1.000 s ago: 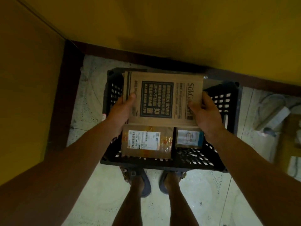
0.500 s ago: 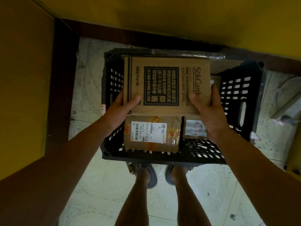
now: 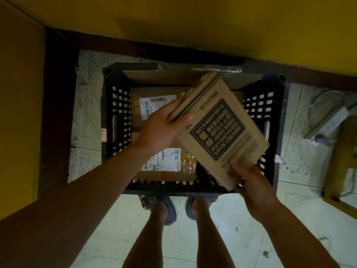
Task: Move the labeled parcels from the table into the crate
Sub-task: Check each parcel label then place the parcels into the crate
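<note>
A brown box (image 3: 222, 130) is gripped, tilted, by the left hand (image 3: 162, 130) and right hand (image 3: 251, 178) over the crate (image 3: 117, 120). Next, it should be laid flat below the hands.

The tilted carton (image 3: 218, 128) carries a black-framed panel (image 3: 217, 130) of Chinese characters in rows, with a line of small print beside it. Blur leaves all of it unreadable. In the crate (image 3: 116, 120), the near parcel (image 3: 185, 167) bears a white shipping label (image 3: 164, 159) with barcodes and digits too small to read. The far parcel (image 3: 136, 105) bears a second barcode label (image 3: 154, 105). A red-edged sticker (image 3: 104, 134) on the crate's left wall is illegible.
</note>
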Motion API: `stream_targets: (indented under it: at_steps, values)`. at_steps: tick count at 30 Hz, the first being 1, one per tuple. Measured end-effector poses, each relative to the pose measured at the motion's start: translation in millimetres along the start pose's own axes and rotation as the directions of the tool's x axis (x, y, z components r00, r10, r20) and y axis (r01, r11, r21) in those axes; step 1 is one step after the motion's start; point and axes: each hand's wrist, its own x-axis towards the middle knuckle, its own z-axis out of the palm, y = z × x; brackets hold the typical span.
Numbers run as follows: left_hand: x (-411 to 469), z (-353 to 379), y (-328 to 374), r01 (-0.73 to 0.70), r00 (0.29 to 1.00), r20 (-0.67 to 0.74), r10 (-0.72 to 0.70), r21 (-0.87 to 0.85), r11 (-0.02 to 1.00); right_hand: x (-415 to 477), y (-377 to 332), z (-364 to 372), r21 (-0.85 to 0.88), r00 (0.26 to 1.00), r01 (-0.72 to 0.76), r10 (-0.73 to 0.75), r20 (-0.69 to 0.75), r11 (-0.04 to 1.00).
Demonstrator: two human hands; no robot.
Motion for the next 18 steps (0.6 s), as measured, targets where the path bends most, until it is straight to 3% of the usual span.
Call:
stream_targets:
  at_steps: [3,5,7,12,18]
  values:
    - [33,24,13,0.001,0.988,0.153,-0.019,0.119,0.993,-5,9,-17,0.003,0.971,-0.235,0.234,0.046,0.972]
    - [58,40,20,-0.019,0.976,0.217,-0.022,0.182,0.983,-3,7,-27,0.014,0.955,-0.297,0.297,0.007,0.955]
    - [84,55,27,-0.045,0.963,0.267,-0.028,0.265,0.963,2,4,-35,-0.086,0.941,-0.339,0.338,-0.025,0.937]
    - [137,94,29,-0.144,0.936,0.352,-0.001,0.386,0.911,24,1,-44,-0.260,0.932,-0.359,0.360,-0.048,0.896]
    - [146,102,20,-0.161,0.910,0.413,0.027,0.294,0.942,43,4,-41,-0.136,0.939,-0.342,0.344,-0.014,0.930]
